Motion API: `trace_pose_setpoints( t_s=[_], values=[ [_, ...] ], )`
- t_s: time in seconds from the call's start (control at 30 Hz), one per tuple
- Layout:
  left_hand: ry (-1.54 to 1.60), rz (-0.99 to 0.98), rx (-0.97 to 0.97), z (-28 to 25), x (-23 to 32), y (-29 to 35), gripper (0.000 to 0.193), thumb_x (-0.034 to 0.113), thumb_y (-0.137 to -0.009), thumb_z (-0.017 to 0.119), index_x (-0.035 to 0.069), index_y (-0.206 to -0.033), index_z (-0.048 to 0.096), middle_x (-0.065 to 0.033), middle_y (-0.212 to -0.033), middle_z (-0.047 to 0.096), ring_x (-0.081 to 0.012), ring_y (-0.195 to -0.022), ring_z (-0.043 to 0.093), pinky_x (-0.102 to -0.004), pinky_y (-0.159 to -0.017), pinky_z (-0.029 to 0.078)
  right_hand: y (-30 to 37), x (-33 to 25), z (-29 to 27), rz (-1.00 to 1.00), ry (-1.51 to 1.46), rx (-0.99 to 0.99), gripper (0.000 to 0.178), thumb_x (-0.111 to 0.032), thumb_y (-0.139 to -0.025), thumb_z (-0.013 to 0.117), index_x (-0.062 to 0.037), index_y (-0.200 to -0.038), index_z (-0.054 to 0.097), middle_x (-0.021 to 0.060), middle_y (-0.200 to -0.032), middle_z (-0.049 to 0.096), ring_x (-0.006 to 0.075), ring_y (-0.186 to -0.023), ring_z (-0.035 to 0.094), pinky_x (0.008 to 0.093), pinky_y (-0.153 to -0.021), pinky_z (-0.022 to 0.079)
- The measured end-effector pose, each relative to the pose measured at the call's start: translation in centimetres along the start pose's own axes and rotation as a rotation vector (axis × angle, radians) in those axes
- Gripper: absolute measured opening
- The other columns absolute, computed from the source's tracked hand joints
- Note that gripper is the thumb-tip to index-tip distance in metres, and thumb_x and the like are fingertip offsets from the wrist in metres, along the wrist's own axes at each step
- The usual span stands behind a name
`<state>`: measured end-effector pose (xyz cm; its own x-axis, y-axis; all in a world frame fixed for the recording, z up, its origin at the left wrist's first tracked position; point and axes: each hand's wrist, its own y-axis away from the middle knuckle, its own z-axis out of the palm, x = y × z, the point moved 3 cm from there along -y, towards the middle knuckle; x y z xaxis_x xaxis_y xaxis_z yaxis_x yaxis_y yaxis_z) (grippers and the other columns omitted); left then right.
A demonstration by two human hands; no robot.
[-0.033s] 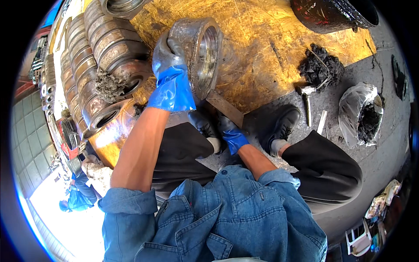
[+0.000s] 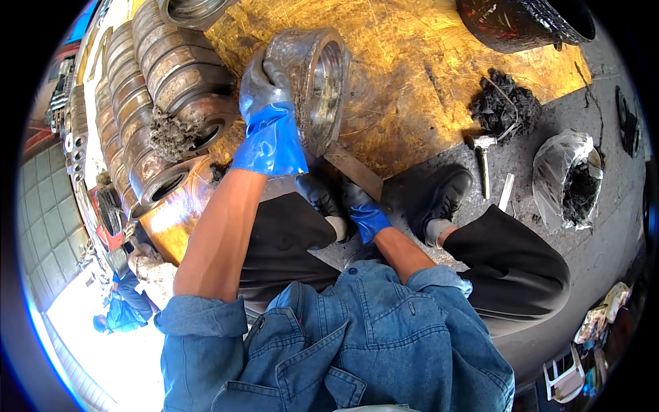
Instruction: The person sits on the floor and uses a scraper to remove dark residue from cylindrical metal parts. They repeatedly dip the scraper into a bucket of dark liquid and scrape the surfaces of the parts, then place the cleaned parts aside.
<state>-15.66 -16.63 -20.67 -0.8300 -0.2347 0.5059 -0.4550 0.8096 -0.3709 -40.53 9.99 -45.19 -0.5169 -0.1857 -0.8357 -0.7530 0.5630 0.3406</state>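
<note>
A thick, worn metal ring (image 2: 287,49) stands on edge on the yellowish, greasy work surface, its bright inner bore turned to the right. My left hand (image 2: 266,86), in a blue glove with a grey-black palm, is closed over the ring's left side. Low between my shoes, my right hand (image 2: 367,211) wears a matching blue glove and is closed at the lower edge of a flat metal bar (image 2: 357,172). The bar slants up to the bottom of the ring. Part of the right fingers is hidden beside the bar and the shoe.
Rows of similar metal rings (image 2: 182,69) line the left, with a grey fibre wad (image 2: 175,134) on them. To the right lie a dark fibre heap (image 2: 508,103), a hammer (image 2: 484,165) and a clear plastic bag (image 2: 552,178). A black drum (image 2: 504,24) stands far right. Another person (image 2: 127,302) is at lower left.
</note>
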Motion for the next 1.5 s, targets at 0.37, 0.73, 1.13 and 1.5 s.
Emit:
trace_pose_setpoints(
  t_s=[0.37,0.73,1.13,1.5],
  values=[
    [-0.055,-0.007,-0.013,-0.1,-0.5,-0.1,0.046,0.031,-0.103,0.049,0.001,-0.135,0.062,-0.0254,-0.127,0.066,-0.042,-0.115,0.065,-0.0481,-0.099,0.052,-3.6,-2.8,-0.6,0.12,-0.101,0.406,0.044,-0.023,-0.082,0.072,-0.0141,-0.125,0.068,0.0168,-0.127,0.069,0.0347,-0.116,0.067,0.0438,-0.102,0.053],
    [-0.041,-0.006,-0.012,0.3,-0.7,0.0,0.047,0.034,-0.103,0.049,0.002,-0.135,0.062,-0.026,-0.127,0.067,-0.0436,-0.114,0.066,-0.0492,-0.098,0.053,-5.2,-4.8,-0.3,0.111,-0.124,0.547,0.045,-0.023,-0.089,0.067,-0.0124,-0.132,0.064,0.0184,-0.131,0.067,0.0369,-0.119,0.065,0.0451,-0.102,0.052],
    [0.003,-0.031,-0.037,0.5,-0.9,-0.1,0.045,0.031,-0.101,0.05,0.001,-0.132,0.064,-0.0266,-0.125,0.068,-0.0441,-0.117,0.064,-0.0503,-0.101,0.051,-5.9,-6.1,0.5,0.087,-0.149,0.64,0.046,-0.023,-0.095,0.062,-0.0106,-0.14,0.06,0.0201,-0.135,0.065,0.0393,-0.121,0.063,0.0466,-0.102,0.05],
    [0.056,0.075,-0.005,0.4,-1.5,-0.1,0.044,0.029,-0.099,0.054,-0.002,-0.129,0.064,-0.0279,-0.119,0.069,-0.0439,-0.113,0.065,-0.0479,-0.1,0.05,-5.6,-8.7,-1.1,0.092,-0.12,0.672,0.046,-0.023,-0.105,0.051,-0.0093,-0.148,0.053,0.021,-0.138,0.063,0.0386,-0.124,0.061,0.0454,-0.104,0.048]
  ],
)
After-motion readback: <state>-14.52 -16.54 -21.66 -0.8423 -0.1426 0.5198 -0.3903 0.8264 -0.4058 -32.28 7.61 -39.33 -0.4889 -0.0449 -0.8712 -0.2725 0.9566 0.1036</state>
